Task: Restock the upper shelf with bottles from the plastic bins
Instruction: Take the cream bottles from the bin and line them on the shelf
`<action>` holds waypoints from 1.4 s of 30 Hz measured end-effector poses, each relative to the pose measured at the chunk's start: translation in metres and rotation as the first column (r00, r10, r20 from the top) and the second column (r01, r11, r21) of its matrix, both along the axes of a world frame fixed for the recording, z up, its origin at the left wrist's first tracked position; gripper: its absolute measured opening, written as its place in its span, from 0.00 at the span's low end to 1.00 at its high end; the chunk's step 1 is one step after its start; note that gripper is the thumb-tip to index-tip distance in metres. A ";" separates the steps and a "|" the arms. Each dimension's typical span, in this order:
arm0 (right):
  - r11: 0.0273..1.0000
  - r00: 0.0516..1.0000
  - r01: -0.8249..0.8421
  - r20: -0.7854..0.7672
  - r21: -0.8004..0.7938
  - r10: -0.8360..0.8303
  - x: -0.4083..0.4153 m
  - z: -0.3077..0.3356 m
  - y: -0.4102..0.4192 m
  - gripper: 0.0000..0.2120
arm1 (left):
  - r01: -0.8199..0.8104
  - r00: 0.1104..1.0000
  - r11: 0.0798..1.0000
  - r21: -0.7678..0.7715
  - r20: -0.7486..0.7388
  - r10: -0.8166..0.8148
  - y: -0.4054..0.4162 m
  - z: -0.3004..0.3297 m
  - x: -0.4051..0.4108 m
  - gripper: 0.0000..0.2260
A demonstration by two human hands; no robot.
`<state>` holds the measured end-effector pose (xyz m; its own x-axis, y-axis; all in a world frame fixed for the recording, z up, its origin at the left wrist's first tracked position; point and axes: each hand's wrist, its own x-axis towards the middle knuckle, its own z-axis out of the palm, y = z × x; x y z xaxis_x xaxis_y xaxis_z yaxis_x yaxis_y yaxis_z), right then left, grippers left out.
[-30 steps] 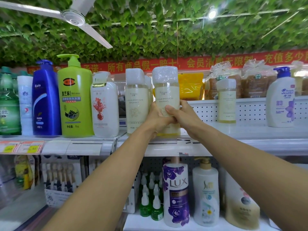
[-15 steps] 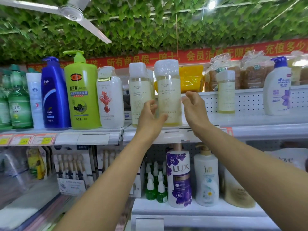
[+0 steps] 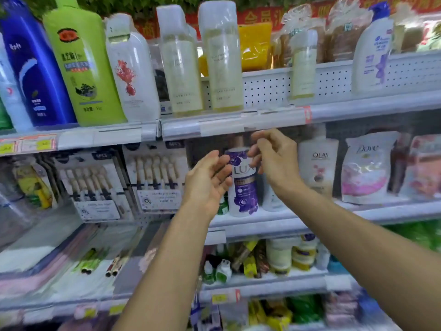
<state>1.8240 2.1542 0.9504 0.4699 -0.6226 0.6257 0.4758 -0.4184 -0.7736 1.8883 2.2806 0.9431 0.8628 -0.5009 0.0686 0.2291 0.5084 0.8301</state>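
Both hands empty, fingers relaxed: left hand (image 3: pixel 210 180), right hand (image 3: pixel 274 158). Pale bottle (image 3: pixel 223 58) set near upper shelf (image 3: pixel 358 108) lip; could be toppled if bumped.

- Two forearms are showing, both bare from the bottom edge up to the wrist; no sleeve is reaching into view on either one.
- The left hand (image 3: pixel 210 180) is wearing nothing that can be seen: no glove, no ring, no watch or band at the wrist.
- The right hand (image 3: pixel 276 161) is showing bare as well, with short nails on the fingers (image 3: pixel 256 154).
- Motion blur is softening finer detail.
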 end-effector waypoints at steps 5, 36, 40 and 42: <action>0.997 0.983 -0.020 -0.180 0.081 0.035 -0.029 -0.051 -0.001 0.13 | 0.084 0.986 0.992 0.098 -0.155 -0.068 -0.004 -0.050 -0.021 0.04; 0.835 0.648 0.316 -0.746 0.449 0.156 -0.357 -0.367 -0.229 0.10 | 0.454 0.716 0.791 0.409 -0.696 -0.052 -0.208 -0.358 -0.302 0.05; 0.773 0.576 0.351 -0.773 0.529 0.267 -0.375 -0.421 -0.237 0.06 | 0.460 0.647 0.774 0.435 -0.761 0.043 -0.212 -0.413 -0.323 0.04; 0.743 0.527 0.370 -0.785 0.558 0.326 -0.376 -0.451 -0.232 0.05 | 0.467 0.613 0.755 0.460 -0.784 0.099 -0.210 -0.442 -0.325 0.06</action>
<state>1.4481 1.9221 0.4992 0.4960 -0.6749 -0.5464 -0.4957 0.2966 -0.8163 1.5636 2.0701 0.5010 0.3386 -0.3377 -0.8782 0.9070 -0.1310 0.4001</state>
